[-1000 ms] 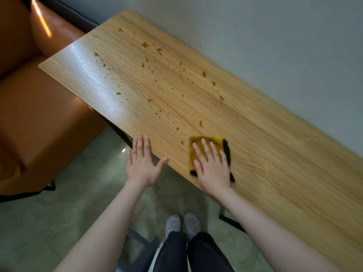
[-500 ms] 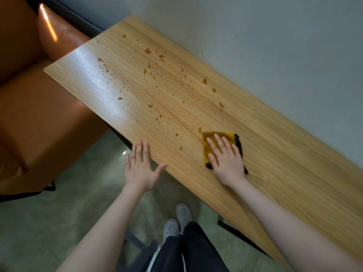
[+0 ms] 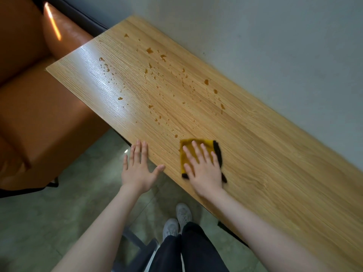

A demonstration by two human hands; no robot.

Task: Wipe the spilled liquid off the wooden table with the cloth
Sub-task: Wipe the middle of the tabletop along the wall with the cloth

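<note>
- The right hand [image 3: 204, 169] lies flat on the yellow cloth [image 3: 196, 143], fingers [image 3: 196, 150] straight and spread, pressing it to the surface [image 3: 275, 154] near the front edge.
- The left hand [image 3: 137, 169] hangs open over that edge, gripping nothing.
- The spilled drops [image 3: 153, 77] lie beyond the fingertips, scattered toward the far left corner; the nearest drop [image 3: 176, 136] sits just beside the cloth.

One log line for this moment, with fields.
right hand: flat on yellow black-edged cloth | left hand: open at wooden table edge | amber droplets: remain

Yellow cloth [image 3: 188, 154] edged black; amber droplets [image 3: 149, 50]; orange sofa [image 3: 39, 118]
</note>
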